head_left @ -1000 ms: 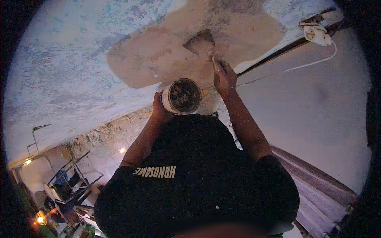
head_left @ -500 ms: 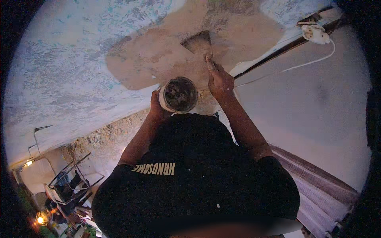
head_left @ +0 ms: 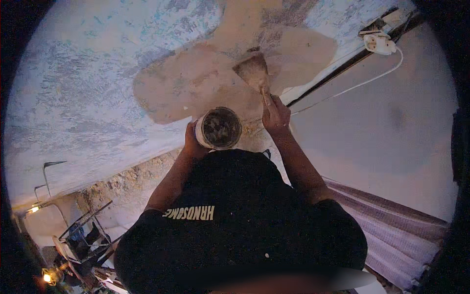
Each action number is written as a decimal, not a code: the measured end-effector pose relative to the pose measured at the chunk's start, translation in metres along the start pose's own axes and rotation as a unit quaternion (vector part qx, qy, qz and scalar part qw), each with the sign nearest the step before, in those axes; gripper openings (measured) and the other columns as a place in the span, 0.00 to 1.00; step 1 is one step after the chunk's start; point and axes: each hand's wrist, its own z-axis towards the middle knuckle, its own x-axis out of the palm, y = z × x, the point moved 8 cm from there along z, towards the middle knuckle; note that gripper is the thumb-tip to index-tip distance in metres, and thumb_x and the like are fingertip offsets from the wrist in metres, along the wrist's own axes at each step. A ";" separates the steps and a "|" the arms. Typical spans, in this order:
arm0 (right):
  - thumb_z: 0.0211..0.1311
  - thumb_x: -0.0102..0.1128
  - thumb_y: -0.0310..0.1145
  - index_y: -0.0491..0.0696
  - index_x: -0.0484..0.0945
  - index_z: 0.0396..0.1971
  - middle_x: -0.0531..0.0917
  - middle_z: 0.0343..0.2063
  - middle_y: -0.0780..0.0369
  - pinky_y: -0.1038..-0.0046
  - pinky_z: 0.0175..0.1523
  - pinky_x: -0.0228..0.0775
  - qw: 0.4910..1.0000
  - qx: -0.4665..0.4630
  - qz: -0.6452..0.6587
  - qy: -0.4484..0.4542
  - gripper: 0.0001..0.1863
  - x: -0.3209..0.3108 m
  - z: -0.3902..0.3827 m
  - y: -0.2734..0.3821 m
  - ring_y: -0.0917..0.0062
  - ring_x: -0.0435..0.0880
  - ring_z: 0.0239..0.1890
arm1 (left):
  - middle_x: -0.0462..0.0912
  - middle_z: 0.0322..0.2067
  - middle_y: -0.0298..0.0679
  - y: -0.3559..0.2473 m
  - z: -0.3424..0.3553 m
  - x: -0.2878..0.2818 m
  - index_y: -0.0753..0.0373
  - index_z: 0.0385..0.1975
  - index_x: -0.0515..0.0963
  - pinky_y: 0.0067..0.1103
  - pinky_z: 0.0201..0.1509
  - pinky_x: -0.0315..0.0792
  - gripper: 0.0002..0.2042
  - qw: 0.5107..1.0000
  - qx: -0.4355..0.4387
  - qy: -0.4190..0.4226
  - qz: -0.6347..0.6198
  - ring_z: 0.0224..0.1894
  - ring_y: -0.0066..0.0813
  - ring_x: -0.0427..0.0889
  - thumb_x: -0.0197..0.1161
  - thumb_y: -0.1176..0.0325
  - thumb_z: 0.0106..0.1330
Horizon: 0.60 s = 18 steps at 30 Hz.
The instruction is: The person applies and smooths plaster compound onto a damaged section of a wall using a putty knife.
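One line of cream-coloured block capitals [head_left: 189, 212] is the lettering I can make out here, set across the black short-sleeved fabric T-shirt [head_left: 245, 240] on the person at work. It forms a single word, upside down as seen from above the wearer, with the letters growing smaller toward its left end. On the round, pale-walled bucket [head_left: 200, 134], the light is too dim to tell whether any marking shows.
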 end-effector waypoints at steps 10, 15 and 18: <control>0.54 0.54 0.19 0.54 0.66 0.61 0.79 0.38 0.48 0.62 0.36 0.76 0.999 0.024 0.028 -0.029 0.32 0.014 0.020 0.008 0.54 0.82 0.36 | 0.72 0.56 0.44 -0.026 -0.015 0.001 0.61 0.58 0.66 0.38 0.60 0.68 0.30 0.988 0.010 0.040 -0.146 0.57 0.43 0.72 0.34 0.47 0.65; 0.56 0.54 0.21 0.53 0.66 0.61 0.79 0.42 0.46 0.63 0.40 0.76 0.996 0.008 0.077 -0.043 0.30 0.027 0.031 0.006 0.53 0.81 0.41 | 0.70 0.58 0.43 -0.007 -0.017 0.002 0.57 0.59 0.65 0.43 0.61 0.62 0.29 0.912 -0.115 0.012 -0.394 0.60 0.44 0.68 0.36 0.46 0.62; 0.58 0.53 0.21 0.51 0.66 0.60 0.79 0.43 0.47 0.63 0.42 0.76 0.997 0.021 0.069 -0.026 0.28 0.032 0.034 0.008 0.53 0.81 0.43 | 0.70 0.57 0.44 -0.010 -0.020 0.005 0.58 0.58 0.66 0.44 0.61 0.63 0.29 0.861 -0.161 -0.006 -0.482 0.59 0.44 0.69 0.37 0.47 0.63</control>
